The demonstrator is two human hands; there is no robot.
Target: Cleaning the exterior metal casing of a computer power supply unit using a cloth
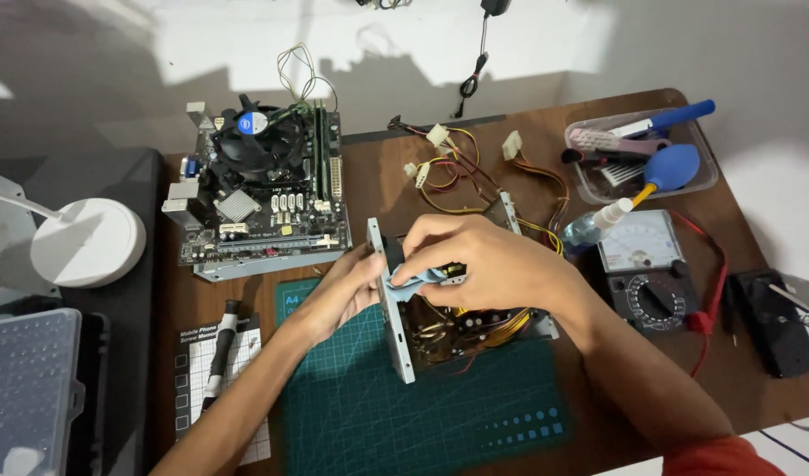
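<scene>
1. far left, a white round lamp base (87, 241) sits on the dark side surface, with a clear plastic parts box (27, 388) below it.
2. on the bench (378, 181), a motherboard (263, 189) with its black fan lies at the back left; nearer, a black pen-like tool (219, 353) rests on a white gridded screw mat (193, 370).
3. the left hand (338, 295) steadies the left side of the open power supply (448, 317), its grip closed against the metal panel edge.
4. the power supply stands on the green cutting mat (422, 405) at bench centre, its inner coils and wires exposed, its wire bundle (462, 167) trailing to the back.
5. the right hand (484, 264) has its fingers clamped on a light blue cloth (417, 280), pressed on the top edge of the casing.
6. to my eye this is the wiping step: the next move calls for a firm brace from the left hand and light strokes, keeping the cloth clear of the wires.
7. right of that, a spray bottle (598, 220), a multimeter (647, 273) and a clear tray of brushes (642, 154).
</scene>
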